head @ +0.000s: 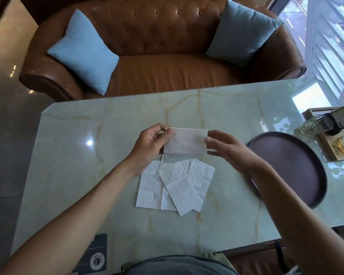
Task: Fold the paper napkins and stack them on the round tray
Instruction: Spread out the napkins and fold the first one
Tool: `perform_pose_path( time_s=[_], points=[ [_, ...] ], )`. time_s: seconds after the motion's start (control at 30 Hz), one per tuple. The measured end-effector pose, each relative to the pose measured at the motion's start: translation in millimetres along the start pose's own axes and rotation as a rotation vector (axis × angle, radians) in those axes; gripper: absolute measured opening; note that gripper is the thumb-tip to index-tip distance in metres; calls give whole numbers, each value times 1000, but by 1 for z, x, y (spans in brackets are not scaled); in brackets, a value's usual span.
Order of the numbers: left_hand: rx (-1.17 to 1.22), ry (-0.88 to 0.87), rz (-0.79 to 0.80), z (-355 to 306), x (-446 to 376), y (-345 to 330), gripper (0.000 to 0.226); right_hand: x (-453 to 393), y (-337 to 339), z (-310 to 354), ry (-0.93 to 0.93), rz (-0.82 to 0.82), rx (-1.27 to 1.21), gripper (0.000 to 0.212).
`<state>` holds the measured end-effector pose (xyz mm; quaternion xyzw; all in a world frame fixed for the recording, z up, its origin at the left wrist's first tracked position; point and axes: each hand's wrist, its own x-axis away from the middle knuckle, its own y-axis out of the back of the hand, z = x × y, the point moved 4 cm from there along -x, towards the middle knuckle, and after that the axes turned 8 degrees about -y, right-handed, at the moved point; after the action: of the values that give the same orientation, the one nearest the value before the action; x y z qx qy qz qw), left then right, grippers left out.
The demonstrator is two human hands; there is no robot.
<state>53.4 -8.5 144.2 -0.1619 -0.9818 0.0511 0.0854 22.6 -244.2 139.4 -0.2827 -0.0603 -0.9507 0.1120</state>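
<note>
I hold a white paper napkin (185,142), folded into a rectangle, in the air above the table. My left hand (150,144) pinches its left edge between thumb and fingers. My right hand (225,146) pinches its right edge with the fingertips. Under my hands lie several unfolded white napkins (171,188), overlapping on the marble table (83,155). The round dark tray (294,165) sits to the right with nothing on it, partly hidden by my right forearm.
A wooden box (332,139) holding a glass bottle (316,124) and a gold-wrapped item stands at the table's right edge, behind the tray. A brown leather sofa (163,72) with two blue cushions faces the far side. A dark sticker (97,255) marks the near left edge.
</note>
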Motion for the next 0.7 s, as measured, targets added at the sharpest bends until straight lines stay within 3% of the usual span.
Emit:
perform_pose_path(
  time_s=[0.1, 0.2, 0.27, 0.33, 0.4, 0.53, 0.7],
  points=[
    [12, 38, 3, 1, 0, -5, 18, -5, -22, -3, 27, 13, -137, 27],
    [-94, 111, 31, 15, 3, -4, 50, -7, -27, -7, 3, -138, -231, 21],
    [-180, 149, 25, 26, 6, -2, 64, -7, -28, -10, -31, -208, -211, 32],
    [-217, 151, 6, 33, 9, -2, 64, -5, -29, -15, -38, -248, -143, 50],
    [-229, 134, -8, 34, 10, -3, 55, -2, -30, -17, -17, -241, -130, 56],
    [-244, 82, 19, 32, 9, -6, 33, 3, -28, -16, 31, -227, -19, 34],
    [-302, 71, 142, 36, 11, -10, 50, 8, -27, -16, -11, -143, 127, 43]
  ],
)
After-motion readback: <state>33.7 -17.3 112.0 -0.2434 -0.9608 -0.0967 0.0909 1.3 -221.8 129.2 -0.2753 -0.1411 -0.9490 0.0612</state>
